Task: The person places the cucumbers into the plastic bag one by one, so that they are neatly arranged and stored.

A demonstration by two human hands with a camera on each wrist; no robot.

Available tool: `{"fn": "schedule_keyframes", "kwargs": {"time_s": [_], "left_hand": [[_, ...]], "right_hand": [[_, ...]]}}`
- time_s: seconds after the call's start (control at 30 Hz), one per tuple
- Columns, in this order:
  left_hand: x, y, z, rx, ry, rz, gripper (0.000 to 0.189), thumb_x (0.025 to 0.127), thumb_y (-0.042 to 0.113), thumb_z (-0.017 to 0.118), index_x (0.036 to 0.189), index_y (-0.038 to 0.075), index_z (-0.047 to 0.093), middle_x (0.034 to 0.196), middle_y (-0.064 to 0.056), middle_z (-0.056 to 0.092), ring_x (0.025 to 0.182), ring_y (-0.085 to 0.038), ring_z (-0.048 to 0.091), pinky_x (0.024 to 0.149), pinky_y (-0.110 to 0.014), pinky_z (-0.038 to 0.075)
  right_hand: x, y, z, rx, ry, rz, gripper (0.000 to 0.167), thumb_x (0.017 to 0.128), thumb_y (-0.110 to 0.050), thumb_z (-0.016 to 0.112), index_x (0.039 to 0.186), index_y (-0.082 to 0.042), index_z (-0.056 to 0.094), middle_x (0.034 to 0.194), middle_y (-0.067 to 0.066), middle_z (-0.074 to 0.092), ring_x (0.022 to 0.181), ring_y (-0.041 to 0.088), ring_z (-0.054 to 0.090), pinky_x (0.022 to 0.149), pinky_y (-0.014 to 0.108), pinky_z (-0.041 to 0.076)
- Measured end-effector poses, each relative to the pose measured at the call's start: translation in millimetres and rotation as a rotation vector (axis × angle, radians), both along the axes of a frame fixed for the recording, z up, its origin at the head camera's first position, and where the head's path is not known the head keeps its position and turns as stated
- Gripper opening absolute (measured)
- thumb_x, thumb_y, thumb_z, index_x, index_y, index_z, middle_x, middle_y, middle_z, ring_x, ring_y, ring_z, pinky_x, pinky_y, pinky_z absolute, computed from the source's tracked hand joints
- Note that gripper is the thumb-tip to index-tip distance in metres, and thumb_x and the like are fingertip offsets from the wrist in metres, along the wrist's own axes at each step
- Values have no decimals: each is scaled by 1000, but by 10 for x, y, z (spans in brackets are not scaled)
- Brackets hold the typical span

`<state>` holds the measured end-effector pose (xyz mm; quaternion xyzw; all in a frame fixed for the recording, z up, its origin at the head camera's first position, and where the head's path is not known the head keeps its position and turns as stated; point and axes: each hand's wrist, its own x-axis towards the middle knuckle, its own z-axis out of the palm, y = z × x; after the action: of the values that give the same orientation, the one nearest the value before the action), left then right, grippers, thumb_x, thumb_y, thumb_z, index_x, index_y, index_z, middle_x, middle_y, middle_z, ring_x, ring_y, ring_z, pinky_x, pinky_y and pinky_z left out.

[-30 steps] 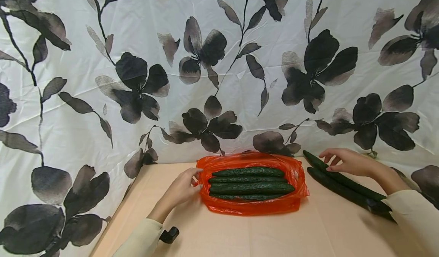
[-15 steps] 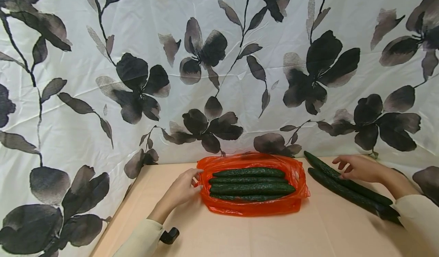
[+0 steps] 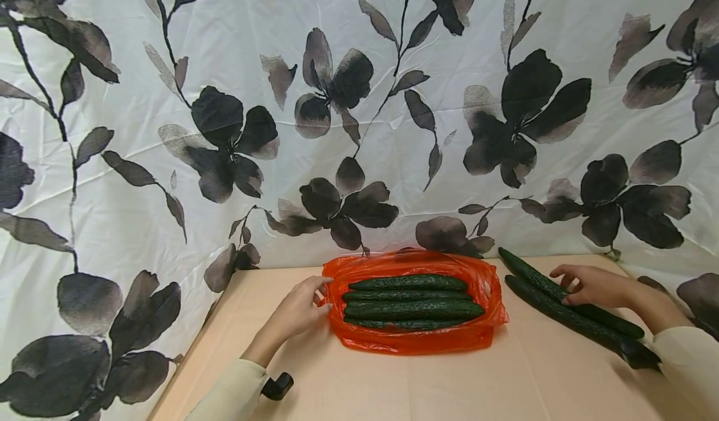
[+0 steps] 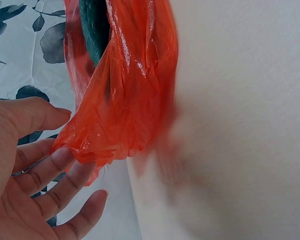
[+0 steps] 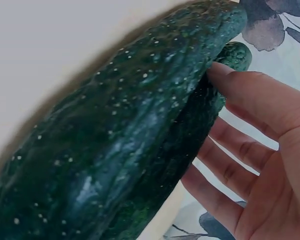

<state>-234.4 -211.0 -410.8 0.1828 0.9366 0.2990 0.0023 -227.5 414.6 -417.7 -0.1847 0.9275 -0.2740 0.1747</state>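
Observation:
In the head view an orange plastic bag lies spread on the table, with several dark green cucumbers side by side in it. My left hand is at the bag's left end; its fingertips touch the gathered plastic, while the thumb stands apart from them. Two more cucumbers lie slantwise at the right. My right hand grips the farther cucumber, thumb on the side toward the nearer cucumber and fingers on the far side. In the right wrist view the nearer cucumber partly hides it.
Pale orange covering spreads over the table. Close behind the bag hangs a white cloth printed with dark flowers. A black wrist strap piece sits by the left sleeve.
My right hand has slid rightward along the farther cucumber and its thumb has come down over it. That pair of cucumbers shifted slightly right earlier. My left hand and the bag stay put.

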Motion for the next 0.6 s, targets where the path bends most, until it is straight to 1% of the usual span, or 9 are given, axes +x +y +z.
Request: {"fn": "schedule_keyframes", "kwargs": {"time_s": [0.1,0.2,0.33,0.5,0.6], "left_hand": [[7,-13,-1,1,0,-3,50,85,8,78,132,2,62,100,-1,63,83,-16,60,73,-29,54],[13,-25,-7,6,4,-9,50,85,7,78,132,1,62,99,-2,63,83,-16,60,73,-29,54],[10,-37,-30,8,13,-20,49,84,5,78,131,1,63,98,-2,63,82,-16,60,72,-29,53],[19,-49,-35,2,30,-32,49,84,4,78,130,0,63,98,-2,63,81,-15,60,72,-29,53],[25,-54,-29,4,29,-33,49,84,4,78,130,0,63,97,-2,63,81,-15,59,72,-29,53]], "right_hand": [[18,5,-20,16,0,1,60,90,-17,75,133,14,46,111,20,63,95,36,70,75,38,58],[25,10,-43,28,0,1,60,90,-19,75,133,12,48,110,18,63,94,33,69,73,33,57],[44,-3,-35,59,8,5,55,90,-18,74,131,11,50,106,14,64,91,27,66,71,29,54],[95,-56,25,110,-15,-22,51,88,-15,71,128,10,53,102,10,64,88,21,61,72,32,51],[108,-70,43,130,-17,-21,50,86,-14,71,127,10,54,100,8,64,86,20,60,72,33,51]]}}
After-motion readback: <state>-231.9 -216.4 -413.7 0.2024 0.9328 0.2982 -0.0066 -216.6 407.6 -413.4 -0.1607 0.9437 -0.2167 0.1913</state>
